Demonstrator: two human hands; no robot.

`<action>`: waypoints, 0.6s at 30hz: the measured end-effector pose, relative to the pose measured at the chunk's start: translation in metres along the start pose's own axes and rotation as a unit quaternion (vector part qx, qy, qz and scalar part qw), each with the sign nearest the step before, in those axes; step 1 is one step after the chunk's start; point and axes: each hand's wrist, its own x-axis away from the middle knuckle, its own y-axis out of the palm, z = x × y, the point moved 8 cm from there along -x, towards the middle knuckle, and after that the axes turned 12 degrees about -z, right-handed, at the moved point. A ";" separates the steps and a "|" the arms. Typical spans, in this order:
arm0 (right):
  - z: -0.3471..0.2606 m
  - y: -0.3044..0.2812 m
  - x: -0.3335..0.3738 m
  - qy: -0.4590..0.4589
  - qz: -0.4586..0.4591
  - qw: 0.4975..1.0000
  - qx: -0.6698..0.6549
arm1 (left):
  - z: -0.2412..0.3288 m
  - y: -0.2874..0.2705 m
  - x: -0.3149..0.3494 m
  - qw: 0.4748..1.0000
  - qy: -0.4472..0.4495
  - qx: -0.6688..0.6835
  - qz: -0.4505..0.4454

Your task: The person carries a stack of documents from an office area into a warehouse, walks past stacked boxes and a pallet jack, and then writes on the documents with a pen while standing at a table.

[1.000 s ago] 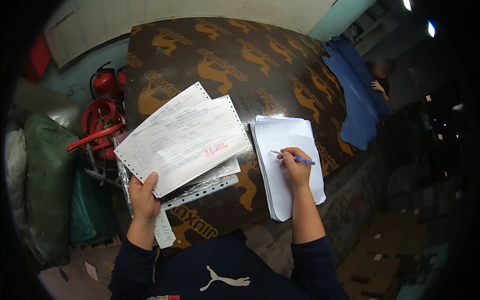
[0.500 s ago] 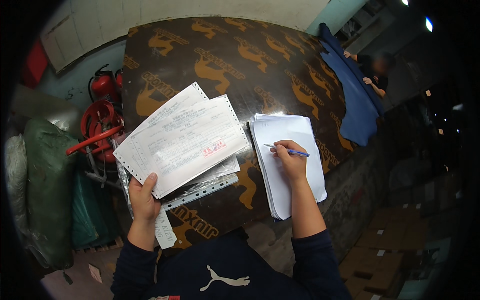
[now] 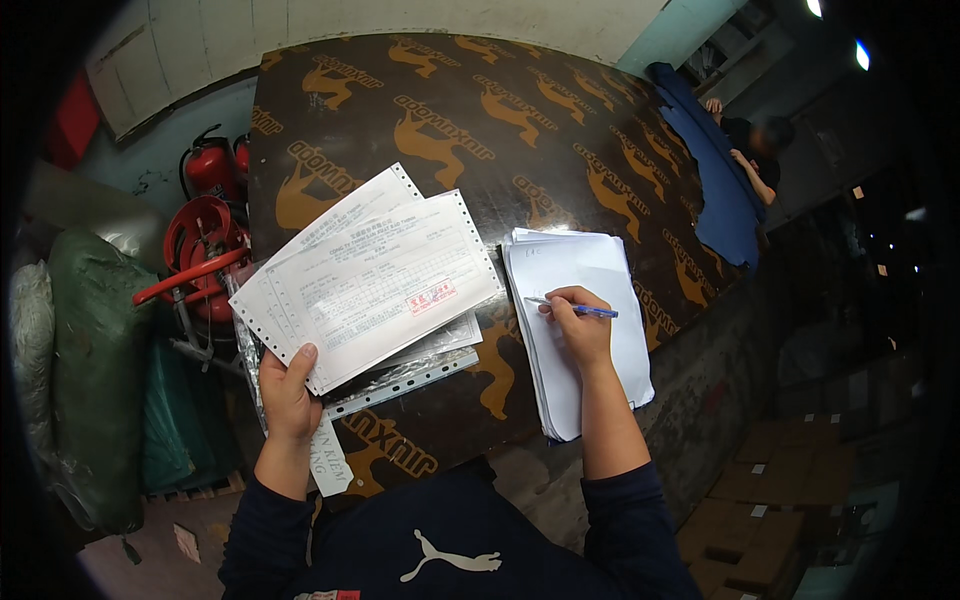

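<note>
Printed paper forms (image 3: pixel 375 285) with punched edges and a red stamp are fanned out in my left hand (image 3: pixel 289 392), its thumb pressed on their lower left corner. My right hand (image 3: pixel 577 325) grips a blue pen (image 3: pixel 598 311), the tip at the left part of the top sheet on a thick stack of white paper (image 3: pixel 610 365). Small marks show near that sheet's upper left. Below the forms lies a clear plastic sleeve (image 3: pixel 405 383) with a hole-punched strip, partly covered. A pale card (image 3: pixel 328 462) with lettering lies beneath my left hand.
The dark brown patterned table (image 3: pixel 480 160) stretches away from me. At its far right a person (image 3: pixel 752 155) handles a blue sheet of material (image 3: pixel 705 165). Red fire extinguishers (image 3: pixel 210 170), a red hose reel (image 3: pixel 200 255) and green sacks (image 3: pixel 95 380) stand left; cardboard boxes (image 3: pixel 750 530) lie lower right.
The pen tip has moved slightly down and left on the sheet, and more marks show at its upper left. The far person's blue material has shifted, its near end drawn back.
</note>
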 end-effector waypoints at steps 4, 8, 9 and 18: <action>-0.005 0.000 0.000 -0.039 0.010 0.999 -0.013 | 0.001 0.000 0.000 1.000 0.007 -0.006 -0.006; -0.002 0.000 -0.002 -0.015 0.014 0.999 0.038 | -0.001 -0.001 0.000 1.000 0.001 -0.006 -0.007; -0.002 -0.001 -0.001 -0.023 0.024 0.999 0.030 | -0.001 -0.001 -0.001 1.000 0.001 -0.008 -0.010; 0.001 -0.003 -0.001 0.002 0.030 0.999 0.015 | -0.001 0.000 0.001 1.000 0.003 -0.004 -0.003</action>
